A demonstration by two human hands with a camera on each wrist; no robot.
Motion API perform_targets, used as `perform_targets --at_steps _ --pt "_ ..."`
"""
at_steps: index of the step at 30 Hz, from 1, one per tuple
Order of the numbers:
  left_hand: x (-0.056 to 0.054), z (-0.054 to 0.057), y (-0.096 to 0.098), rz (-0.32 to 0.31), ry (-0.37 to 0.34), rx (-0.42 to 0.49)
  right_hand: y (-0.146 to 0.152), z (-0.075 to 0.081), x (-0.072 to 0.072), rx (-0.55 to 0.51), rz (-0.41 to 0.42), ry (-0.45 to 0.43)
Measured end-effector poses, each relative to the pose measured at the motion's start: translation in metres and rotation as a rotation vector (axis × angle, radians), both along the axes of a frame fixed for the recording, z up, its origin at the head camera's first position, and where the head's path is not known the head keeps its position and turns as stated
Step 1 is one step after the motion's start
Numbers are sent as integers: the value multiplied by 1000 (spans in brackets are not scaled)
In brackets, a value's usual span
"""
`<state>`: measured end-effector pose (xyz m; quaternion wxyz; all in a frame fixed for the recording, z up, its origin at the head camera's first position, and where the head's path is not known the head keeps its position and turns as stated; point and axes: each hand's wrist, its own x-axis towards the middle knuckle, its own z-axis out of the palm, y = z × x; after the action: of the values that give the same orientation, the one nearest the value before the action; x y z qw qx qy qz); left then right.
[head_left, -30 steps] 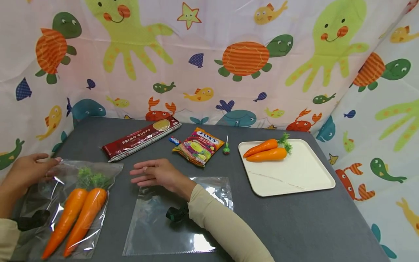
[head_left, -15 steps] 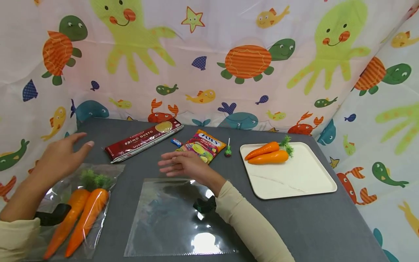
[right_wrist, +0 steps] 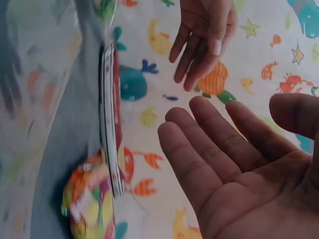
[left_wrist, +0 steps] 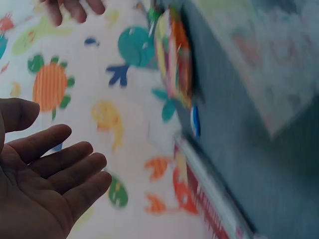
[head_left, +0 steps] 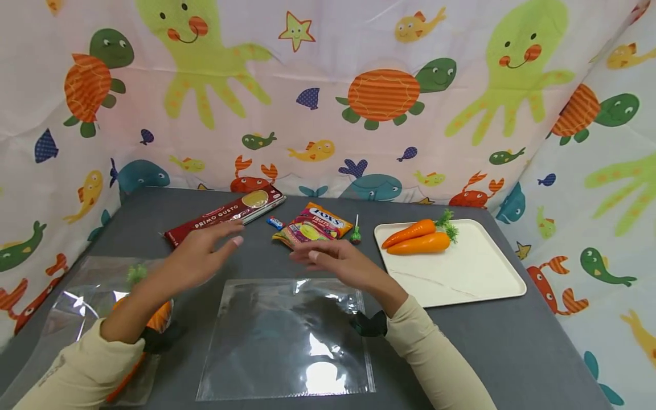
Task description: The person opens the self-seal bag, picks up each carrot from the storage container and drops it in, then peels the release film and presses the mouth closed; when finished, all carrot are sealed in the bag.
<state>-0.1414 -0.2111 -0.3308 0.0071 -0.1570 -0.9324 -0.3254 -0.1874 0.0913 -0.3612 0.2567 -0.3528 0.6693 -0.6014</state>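
Observation:
In the head view my left hand (head_left: 200, 259) hovers with loosely straight fingers in front of the red spaghetti pack (head_left: 225, 213), partly covering it. Holding nothing, my right hand (head_left: 351, 266) is in the air before the Fox's candy bag (head_left: 320, 223). A flat clear plastic bag (head_left: 277, 341) lies on the table below and between the hands. At the left, a second clear bag (head_left: 77, 307) contains large toy carrots (head_left: 162, 316), mostly hidden by my left forearm. The left wrist view shows my left palm (left_wrist: 47, 184); the right wrist view shows my right palm (right_wrist: 244, 164).
A cream tray (head_left: 476, 267) at the right bears two toy carrots (head_left: 420, 244) with green tops. A small blue wrapped candy (head_left: 275, 222) and a green lollipop (head_left: 356, 234) lie beside the candy bag. A printed curtain (head_left: 328, 74) hangs behind the grey table (head_left: 492, 347).
My left hand has let go of the carrot bag's top edge and moved right, to before the spaghetti pack. My right hand has moved right, from above the flat bag's left side toward the candy bag.

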Motion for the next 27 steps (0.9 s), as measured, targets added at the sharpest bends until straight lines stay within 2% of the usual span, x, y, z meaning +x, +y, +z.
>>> perform_targets --at_steps 3,7,11,16,19,22,27 --pt "-3 -14 19 -85 -42 43 19 1 5 128 -41 113" --pt "4 -26 41 -177 -87 43 42 2 11 236 -71 194" --pt "12 -36 62 -265 -143 -51 64 -1 17 278 -110 238" --pt "25 -42 82 -430 -213 -213 87 -7 27 379 -139 347" --pt "33 -45 91 -522 -245 -283 96 -13 35 452 -125 405" --pt "37 -50 99 -552 -260 -320 99 -21 42 540 -76 465" --pt "33 -64 112 -522 -227 -349 98 -34 52 679 12 535"
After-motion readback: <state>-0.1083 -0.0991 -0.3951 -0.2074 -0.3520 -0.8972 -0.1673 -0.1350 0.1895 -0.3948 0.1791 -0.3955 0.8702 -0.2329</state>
